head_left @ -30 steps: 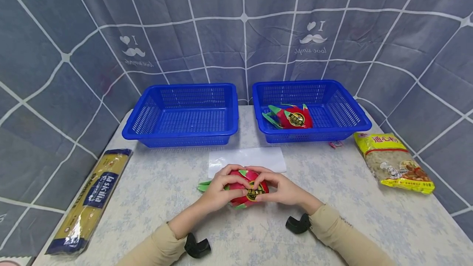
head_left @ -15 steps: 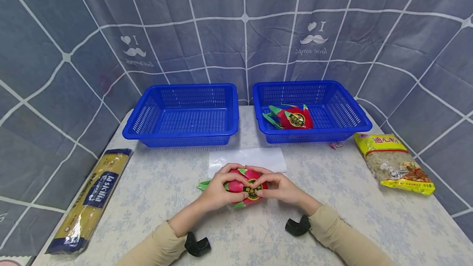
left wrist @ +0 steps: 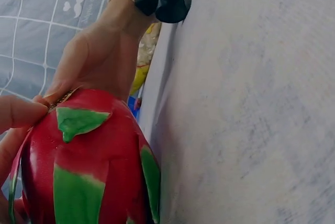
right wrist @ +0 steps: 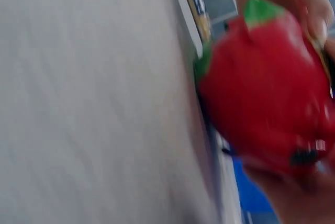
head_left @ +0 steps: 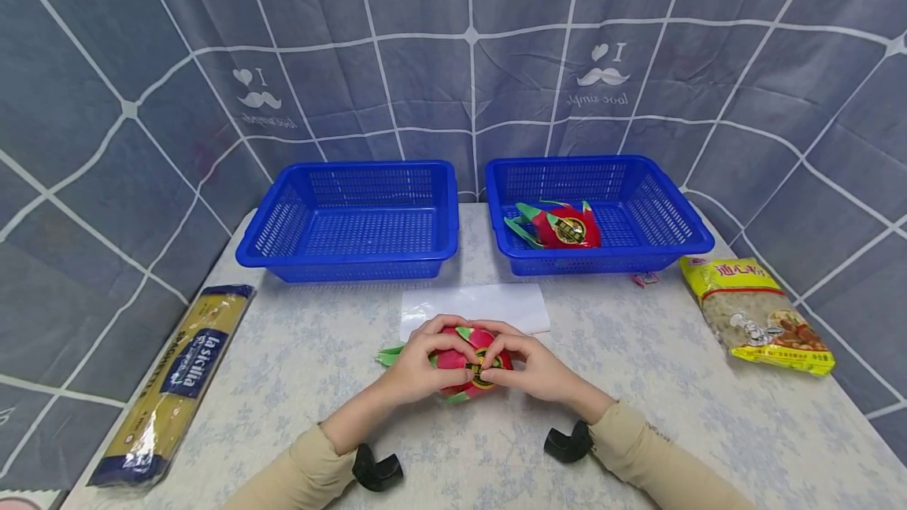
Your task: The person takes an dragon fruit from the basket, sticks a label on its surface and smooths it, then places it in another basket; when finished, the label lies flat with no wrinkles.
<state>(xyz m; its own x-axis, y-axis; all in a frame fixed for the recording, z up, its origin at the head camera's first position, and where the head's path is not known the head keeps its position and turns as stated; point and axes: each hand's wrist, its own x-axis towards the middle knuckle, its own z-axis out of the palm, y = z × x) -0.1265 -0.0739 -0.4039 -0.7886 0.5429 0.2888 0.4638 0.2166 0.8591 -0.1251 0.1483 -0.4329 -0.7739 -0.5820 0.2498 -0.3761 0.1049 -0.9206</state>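
A red dragon fruit (head_left: 449, 360) with green scales lies on the table between both hands. It bears a round black-and-gold sticker (head_left: 489, 378). My left hand (head_left: 416, 368) grips its left part, fingers curved over the top and thumb across the front at the sticker. From the other side, my right hand (head_left: 540, 368) holds the fruit, thumb and forefinger tips meeting at the sticker. Close up in the left wrist view, the dragon fruit (left wrist: 112, 156) shows its scales. In the right wrist view its smooth red end (right wrist: 267, 88) is blurred. The far fingertips are partly hidden.
Behind the hands lies a white sheet (head_left: 475, 304). Farther back stand a blue left basket (head_left: 347, 260) and a blue right basket (head_left: 609, 260) with another dragon fruit (head_left: 560, 225). Spaghetti (head_left: 173, 384) lies left, a bag of pasta (head_left: 758, 317) right.
The dragon fruit has turned slightly, and its sticker has shifted a little left. The right fingers have moved a little left with the sticker. Both arms stay almost in place.
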